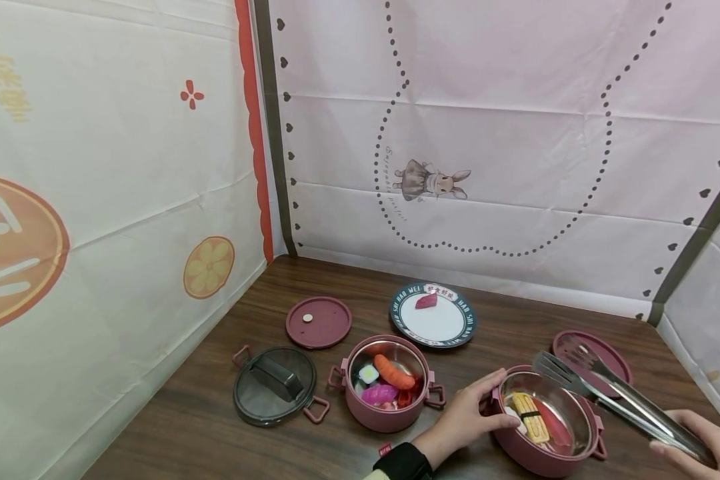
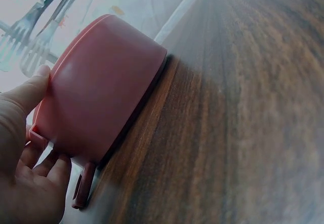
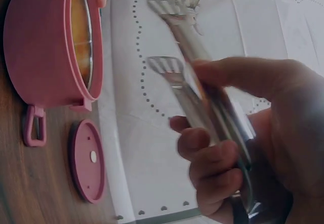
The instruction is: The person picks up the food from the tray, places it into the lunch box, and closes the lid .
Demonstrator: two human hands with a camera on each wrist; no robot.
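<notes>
— How many pink pots stand on the surface (image 1: pixel 216 413)?
— Two: one pot (image 1: pixel 386 390) near the middle, another pot (image 1: pixel 546 427) to its right.
— Lids?
— Three: two pink, one lid (image 1: pixel 319 322) at the back and another lid (image 1: pixel 600 353) far right, plus one dark clear lid (image 1: pixel 274 385).
— Plates?
— One plate (image 1: pixel 433 323).
— Tongs?
— One pair of tongs (image 1: pixel 612 393).
— Hands?
— Two: left hand (image 1: pixel 468 417), right hand (image 1: pixel 705 443).

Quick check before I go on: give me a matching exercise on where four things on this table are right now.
Things:
1. tongs
2. red piece
3. orange sausage
4. yellow block

Places:
A. on the plate
B. in the right hand
C. in the pot the left hand steadies
D. in the middle pot

Pairs: 1-B, 2-A, 3-D, 4-C
</notes>
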